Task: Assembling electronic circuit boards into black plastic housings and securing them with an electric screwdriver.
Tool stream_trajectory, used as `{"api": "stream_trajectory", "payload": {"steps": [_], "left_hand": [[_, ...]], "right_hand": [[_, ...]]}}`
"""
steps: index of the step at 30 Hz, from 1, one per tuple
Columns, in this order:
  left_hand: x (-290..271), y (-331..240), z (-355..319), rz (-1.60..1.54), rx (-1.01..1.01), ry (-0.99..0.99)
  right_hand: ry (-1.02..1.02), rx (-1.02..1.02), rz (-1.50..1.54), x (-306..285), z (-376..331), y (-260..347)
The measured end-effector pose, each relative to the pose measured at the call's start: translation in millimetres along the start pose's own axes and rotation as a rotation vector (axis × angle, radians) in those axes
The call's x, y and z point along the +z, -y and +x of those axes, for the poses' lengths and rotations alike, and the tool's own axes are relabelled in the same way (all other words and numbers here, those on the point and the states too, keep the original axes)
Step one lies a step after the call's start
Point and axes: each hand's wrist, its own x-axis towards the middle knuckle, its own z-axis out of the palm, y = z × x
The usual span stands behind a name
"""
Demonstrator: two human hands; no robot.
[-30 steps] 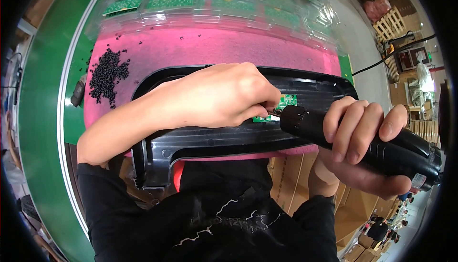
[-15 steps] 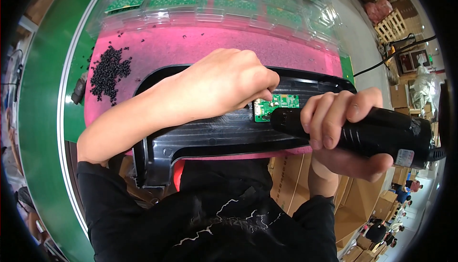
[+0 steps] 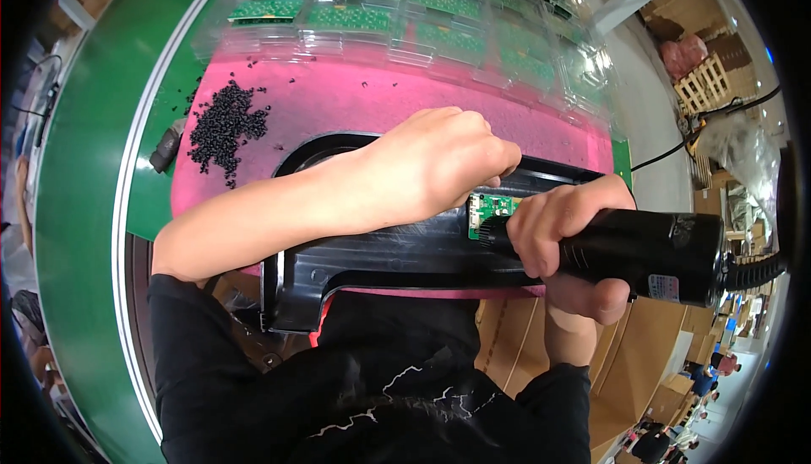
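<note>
A long black plastic housing (image 3: 397,257) lies across a pink mat (image 3: 338,105) in front of me. A small green circuit board (image 3: 488,207) sits in the housing near its right end. My left hand (image 3: 439,160) rests on the housing, fingertips pressed at the board's upper edge. My right hand (image 3: 564,236) grips a thick black electric screwdriver (image 3: 650,253), whose tip points left onto the board. The tip itself is hidden behind my fingers.
A heap of small black screws (image 3: 224,126) lies on the mat's left part. Clear plastic trays holding several green circuit boards (image 3: 405,16) line the far side. A green belt (image 3: 84,160) curves at the left. Cardboard boxes (image 3: 642,363) stand at the lower right.
The screwdriver has moved left and closer to the board, now lying more level. My left hand has shifted slightly along the housing toward the board.
</note>
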Motion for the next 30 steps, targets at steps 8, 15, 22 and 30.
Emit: {"api": "stream_trajectory", "payload": {"steps": [8,15,22,30], "left_hand": [[-2,-6,4,0.077,-0.034,0.062],[-1,-3,-2,0.076,0.029,0.082],[-2,-3,1,0.090,0.152,0.278],[-1,-9,12,-0.181,0.216,0.141]], "right_hand": [[0.149,-0.003,0.039,-12,6,-5],[0.107,0.015,0.021,-8,2,-6],[0.077,-0.362,0.178,-23,5,9],[0.045,-0.502,0.242,-33,5,31]]}}
